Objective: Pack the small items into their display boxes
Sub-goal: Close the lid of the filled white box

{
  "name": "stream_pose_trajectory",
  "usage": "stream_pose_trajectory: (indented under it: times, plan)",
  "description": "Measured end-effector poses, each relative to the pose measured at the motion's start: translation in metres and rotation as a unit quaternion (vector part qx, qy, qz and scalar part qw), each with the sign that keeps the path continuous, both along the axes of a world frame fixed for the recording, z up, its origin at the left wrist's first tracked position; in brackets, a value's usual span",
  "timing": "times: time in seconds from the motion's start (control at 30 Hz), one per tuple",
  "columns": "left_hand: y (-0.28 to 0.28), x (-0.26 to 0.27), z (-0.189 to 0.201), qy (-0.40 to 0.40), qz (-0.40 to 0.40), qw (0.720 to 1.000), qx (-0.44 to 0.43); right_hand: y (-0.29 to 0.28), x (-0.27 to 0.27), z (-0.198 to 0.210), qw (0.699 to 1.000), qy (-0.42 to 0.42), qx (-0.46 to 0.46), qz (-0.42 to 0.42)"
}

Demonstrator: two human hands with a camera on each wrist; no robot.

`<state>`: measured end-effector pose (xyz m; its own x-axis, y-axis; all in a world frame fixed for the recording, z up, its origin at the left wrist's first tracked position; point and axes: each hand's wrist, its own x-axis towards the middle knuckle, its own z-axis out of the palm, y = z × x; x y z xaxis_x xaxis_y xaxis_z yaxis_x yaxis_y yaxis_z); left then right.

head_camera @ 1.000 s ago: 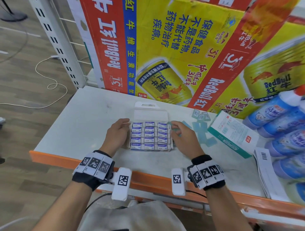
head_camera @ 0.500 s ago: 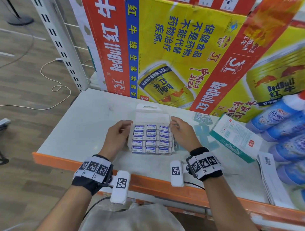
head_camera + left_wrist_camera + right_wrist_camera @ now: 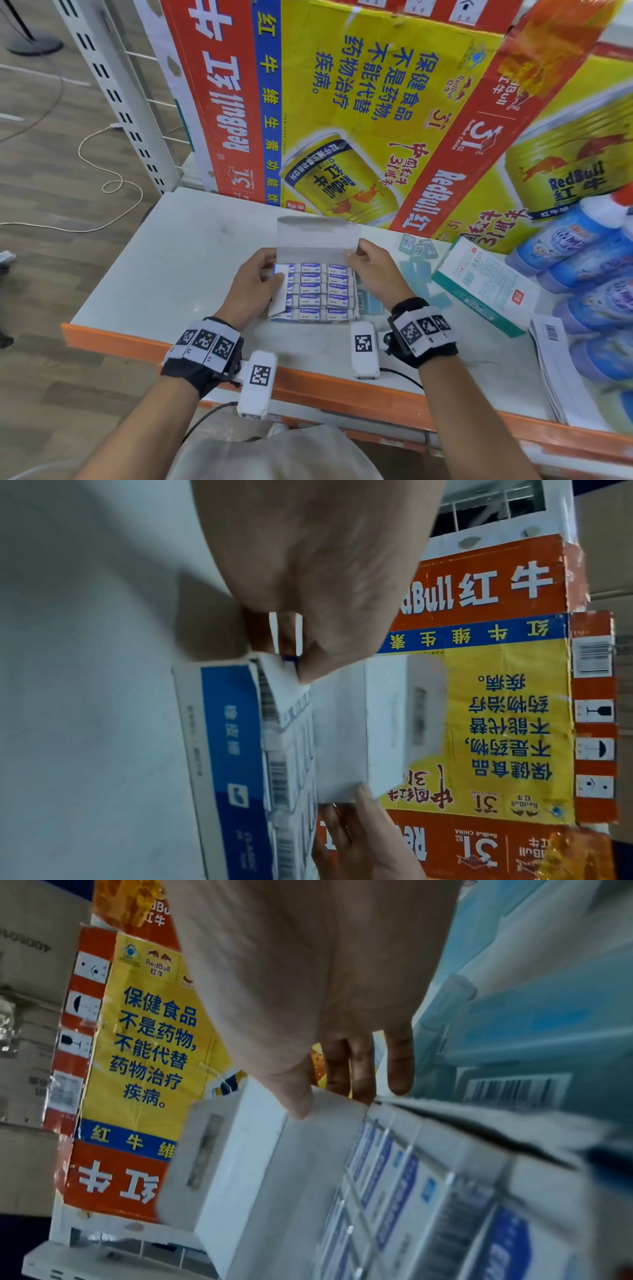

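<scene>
The display box (image 3: 313, 293) sits on the white desk (image 3: 178, 260) near its orange front edge, filled with rows of small blue-and-white erasers (image 3: 310, 289) lying side by side; its white lid (image 3: 317, 240) stands raised at the far side, tilted up over the back row. The left hand (image 3: 255, 284) is at the box's left wall, its grip closed on the side flap (image 3: 279, 291), thumb and fingers pinching the card; the left wrist view shows the same pinch at the box's corner. The right hand (image 3: 371, 274) is at the far right corner, its grip closed on the lid's right edge, thumb in front and fingers behind; the right wrist view shows the thumb pressed on the white lid above the erasers. Just right of the box lie pale blue packets (image 3: 419, 270) scattered on the desk; further right a white and teal carton (image 3: 486, 284) lies flat; beyond it lie blue bottles (image 3: 582, 260); a large Red Bull carton (image 3: 342, 102) stands behind.
</scene>
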<state>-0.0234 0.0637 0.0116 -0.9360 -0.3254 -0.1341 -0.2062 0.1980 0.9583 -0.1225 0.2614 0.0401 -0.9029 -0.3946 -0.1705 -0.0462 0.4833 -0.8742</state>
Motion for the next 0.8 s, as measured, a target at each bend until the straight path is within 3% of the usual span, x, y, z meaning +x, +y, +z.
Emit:
stream_pose_trajectory:
  times: [0.2,0.33,0.6,0.7,0.8]
  plan:
    - [-0.002,0.001,0.002,0.007,-0.034,0.999,-0.031,0.001,0.008,0.0,0.997,0.057,0.05,0.025]
    - [-0.004,0.006,-0.002,0.024,-0.044,0.996,-0.074,0.007,0.019,0.0,0.997,0.061,0.026,0.027]
    - [-0.002,0.028,-0.006,0.145,-0.059,0.974,-0.167,0.027,0.047,-0.002,0.984,0.158,-0.025,0.075]
    - [0.001,0.038,-0.003,0.14,-0.068,0.972,-0.174,0.03,0.055,-0.004,0.976,0.194,0.004,0.097]
    - [-0.002,0.049,0.002,0.121,-0.127,0.973,-0.151,0.032,0.061,-0.005,0.973,0.202,0.03,0.11]
